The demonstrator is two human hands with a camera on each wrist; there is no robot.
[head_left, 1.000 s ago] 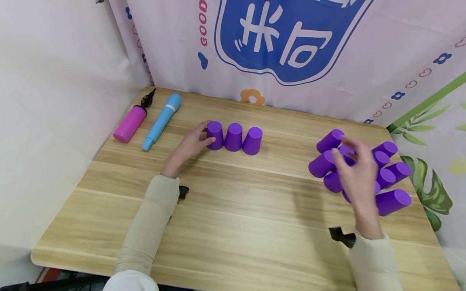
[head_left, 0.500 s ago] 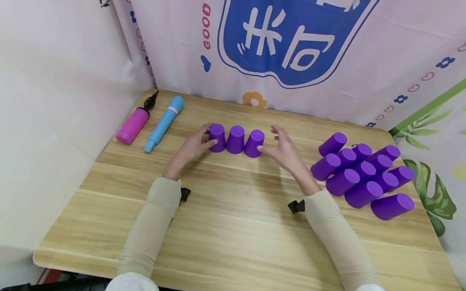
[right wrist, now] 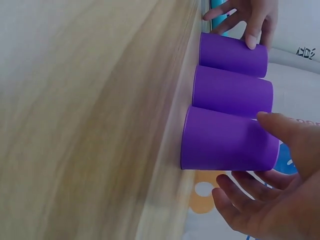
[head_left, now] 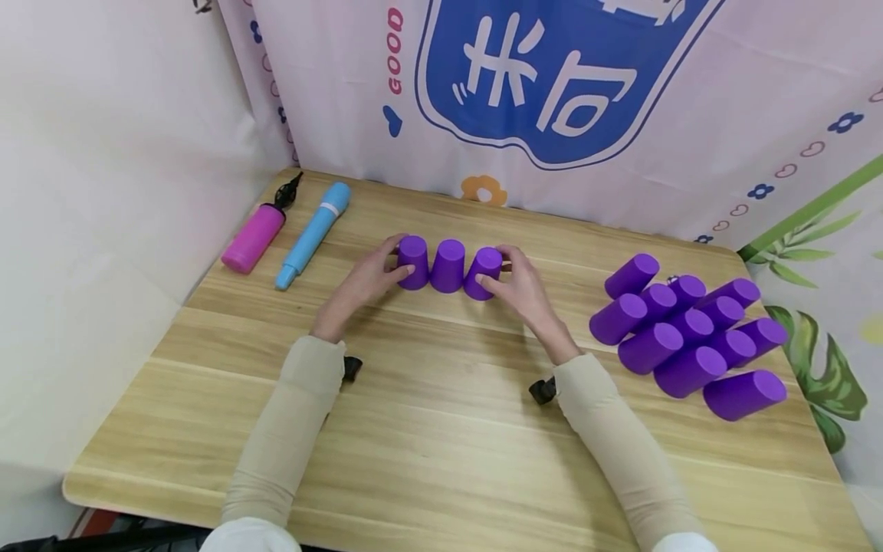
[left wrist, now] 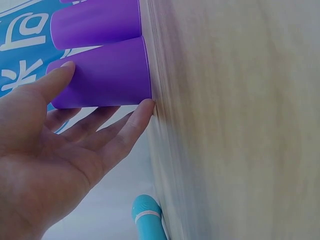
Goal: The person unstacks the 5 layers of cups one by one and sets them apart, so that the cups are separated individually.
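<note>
Three purple cups stand upside down in a short row near the back of the table. My left hand (head_left: 367, 282) is at the left cup (left wrist: 102, 74); its thumb lies on the cup's near face and its loosely extended fingers run along the outer side. Between the two hands stands the middle cup (head_left: 448, 267). At the other end, my right hand (head_left: 524, 293) is around the right cup (right wrist: 227, 141), thumb at its near face. In the right wrist view, the relaxed fingers of that hand spread just outside the cup's wall.
Several more upside-down purple cups (head_left: 648, 346) stand in a close cluster on the right of the wooden table (head_left: 441, 445). A pink pump (head_left: 254, 238) with a black nozzle and a blue microphone-shaped tube (head_left: 312, 236) lie at the back left. A printed cloth (head_left: 345, 92) hangs behind.
My right hand has come left from the cup cluster to the right end of the row and moved closer around that cup. The left hand has stayed at the left cup.
</note>
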